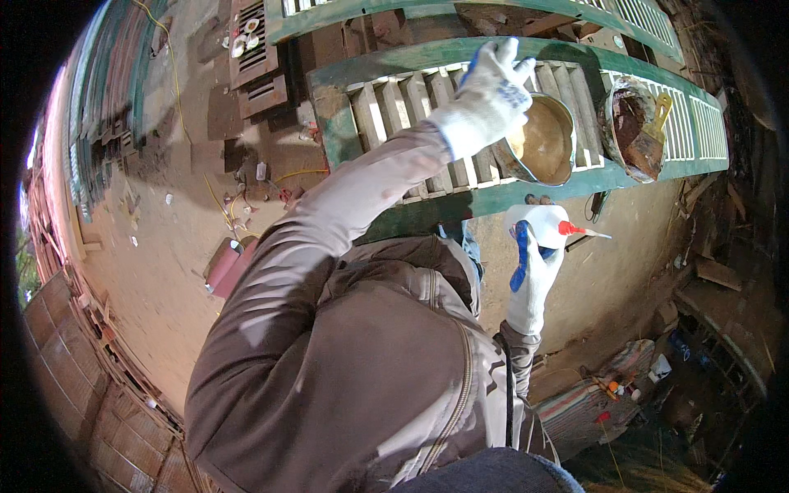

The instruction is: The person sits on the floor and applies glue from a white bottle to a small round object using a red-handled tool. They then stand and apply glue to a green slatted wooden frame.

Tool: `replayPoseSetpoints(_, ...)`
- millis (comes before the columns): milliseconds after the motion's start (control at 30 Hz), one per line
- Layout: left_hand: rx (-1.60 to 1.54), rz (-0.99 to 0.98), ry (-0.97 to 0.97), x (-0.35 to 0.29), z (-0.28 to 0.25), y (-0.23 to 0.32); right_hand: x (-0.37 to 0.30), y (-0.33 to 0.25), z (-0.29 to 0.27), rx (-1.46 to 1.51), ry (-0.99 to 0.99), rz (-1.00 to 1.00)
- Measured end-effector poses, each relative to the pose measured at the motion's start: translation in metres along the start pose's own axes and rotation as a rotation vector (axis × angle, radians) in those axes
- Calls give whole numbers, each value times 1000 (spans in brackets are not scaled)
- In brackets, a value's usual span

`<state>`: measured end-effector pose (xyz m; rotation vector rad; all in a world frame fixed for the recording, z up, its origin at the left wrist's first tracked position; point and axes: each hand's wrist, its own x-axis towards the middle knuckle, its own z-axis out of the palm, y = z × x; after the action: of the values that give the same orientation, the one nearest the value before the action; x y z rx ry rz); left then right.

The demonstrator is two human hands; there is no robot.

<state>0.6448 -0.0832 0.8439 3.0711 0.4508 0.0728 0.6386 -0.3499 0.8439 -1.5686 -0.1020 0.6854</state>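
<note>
My left hand (493, 92), in a white glove with blue on it, reaches over a green-framed shutter (337, 107) with pale slats. Its fingers are stretched out and apart, and I see nothing held in them. Just below it, a metal pot (549, 141) with tan contents rests on the slats, with a pale yellowish lump at its left side. My right hand (534, 267), gloved the same way, is closed round a white squeeze bottle (536, 218) with a red nozzle. That bottle is tilted, its nozzle pointing right, near the shutter's front edge.
On the shutter's right part stands a round pan (629, 123) with dark brown residue and a yellow-handled tool (656, 119). Another green shutter (362, 10) lies beyond. Brown slatted panels (259, 62) and a yellow cord (179, 103) are at the left. A reddish box (226, 267) sits on the floor.
</note>
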Motion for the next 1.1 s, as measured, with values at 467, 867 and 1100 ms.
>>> replayPoseSetpoints(467,98,-35,-150,16,29,30,8,13,-32,-26,94,-89)
replayPoseSetpoints(867,59,-766,442,-181,88,-141,16,6,-24,-98,-7,-69)
replayPoseSetpoints(1100,75,-621,532,-203,105,-155,14,7,-2,-155,-47,-85)
